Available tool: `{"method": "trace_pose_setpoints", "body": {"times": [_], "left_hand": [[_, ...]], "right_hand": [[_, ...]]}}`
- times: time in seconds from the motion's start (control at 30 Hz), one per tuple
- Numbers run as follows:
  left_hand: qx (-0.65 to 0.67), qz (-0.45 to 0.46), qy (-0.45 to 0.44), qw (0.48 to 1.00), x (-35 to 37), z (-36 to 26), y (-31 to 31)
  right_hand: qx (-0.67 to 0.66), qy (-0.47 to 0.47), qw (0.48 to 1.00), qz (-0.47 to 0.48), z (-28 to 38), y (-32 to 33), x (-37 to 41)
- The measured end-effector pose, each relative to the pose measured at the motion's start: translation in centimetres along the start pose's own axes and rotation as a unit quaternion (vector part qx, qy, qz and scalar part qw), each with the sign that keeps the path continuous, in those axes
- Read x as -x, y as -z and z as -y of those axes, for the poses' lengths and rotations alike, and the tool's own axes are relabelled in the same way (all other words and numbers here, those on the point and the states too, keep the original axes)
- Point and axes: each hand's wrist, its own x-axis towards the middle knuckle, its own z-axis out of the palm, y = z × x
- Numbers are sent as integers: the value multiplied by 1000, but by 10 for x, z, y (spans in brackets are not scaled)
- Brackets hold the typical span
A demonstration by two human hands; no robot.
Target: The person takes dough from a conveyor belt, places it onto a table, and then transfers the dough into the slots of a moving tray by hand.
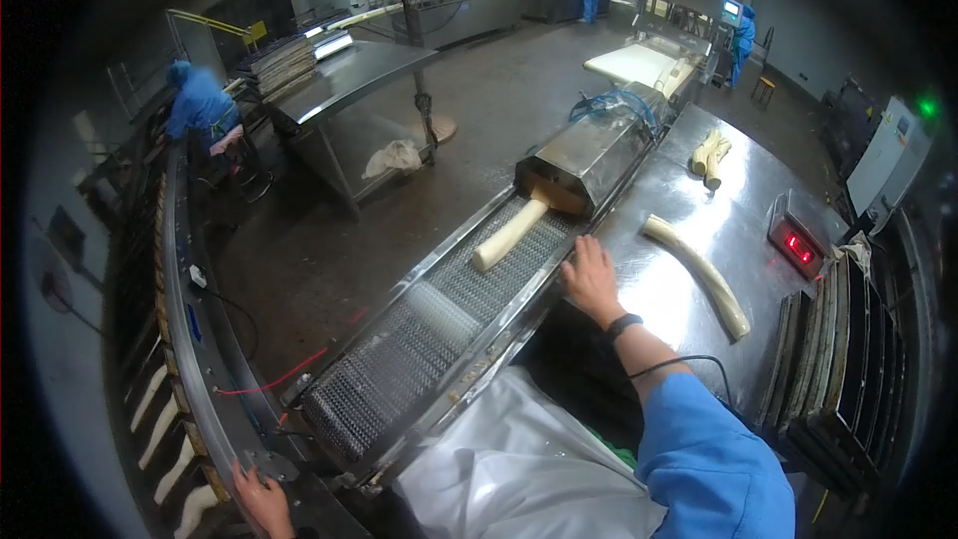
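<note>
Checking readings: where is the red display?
On the head view's right, the red display sits on the steel table, right of the curved pale roll, beyond the stacked trays.

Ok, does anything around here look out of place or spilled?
A crumpled pale cloth sits bunched low down beneath the far-left steel table; it looks odd, as if dumped there. I see no obvious spill.

Two hands (591,279), three coworkers (208,105), one mesh belt (369,389)
</note>
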Motion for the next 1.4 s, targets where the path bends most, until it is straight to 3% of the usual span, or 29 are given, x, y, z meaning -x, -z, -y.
{"method": "trace_pose_setpoints", "body": {"times": [0.07,0.13,0.2,0.27,0.3,0.37,0.47,0.5,0.6,0.67,0.7,0.73,0.77,0.8,0.83,0.87,0.93,1.0,1.03,1.07,1.13,1.2,1.3,1.4], "left_hand": [[-1,3,8,1000,0,-2,0],[-4,5,16,1000,1,-6,3],[-13,13,20,1000,2,-11,9],[-15,1,10,1000,-2,11,-9],[-15,-12,-1,1000,-2,19,-18],[4,-19,-10,1000,-1,20,-18],[19,-29,-10,999,-2,17,-15],[18,-29,-3,999,-1,16,-16],[20,-26,-10,999,-2,30,-24],[21,-26,-13,999,-1,25,-19],[25,-29,-21,999,-2,23,-17],[24,-28,-19,999,-3,24,-19],[26,-31,-19,999,-3,26,-21],[29,-33,-18,999,-2,27,-23],[29,-31,-15,999,-2,27,-23],[25,-27,-15,999,-2,27,-23],[21,-23,-12,999,-2,24,-21],[2,-20,-18,1000,-1,17,-15],[2,-18,-18,1000,0,14,-13],[6,-18,-9,1000,1,10,-11],[12,-17,-8,1000,-2,8,-11],[21,-24,-10,999,-2,14,-16],[18,-24,-25,999,-1,15,-15],[8,-26,-27,999,0,13,-12]], "right_hand": [[57,61,996,-29,26,-21,-10],[37,72,996,26,67,-24,-17],[18,140,986,90,103,-17,-22],[34,227,970,82,132,-21,-20],[34,228,970,84,143,-27,-19],[-33,318,945,69,162,-43,-16],[0,367,921,130,191,-33,-8],[-16,389,918,72,192,-37,-4],[8,392,912,122,187,-6,-6],[-189,321,922,103,157,4,-9],[-338,275,900,26,135,4,-7],[-443,101,885,98,113,24,-1],[-458,6,882,113,85,52,0],[-517,-37,854,50,35,36,1],[-599,-129,790,19,7,64,15],[-561,-194,804,-35,-32,73,26],[-525,-195,821,-112,-100,101,60],[-282,-213,920,-169,-159,115,93],[-181,-292,931,-125,-171,133,107],[-179,-294,931,-124,-179,141,116],[142,-224,942,-207,-196,154,132],[105,-264,946,-157,-212,158,137],[158,-271,949,19,-191,164,120],[145,-260,954,29,-163,163,107]]}}
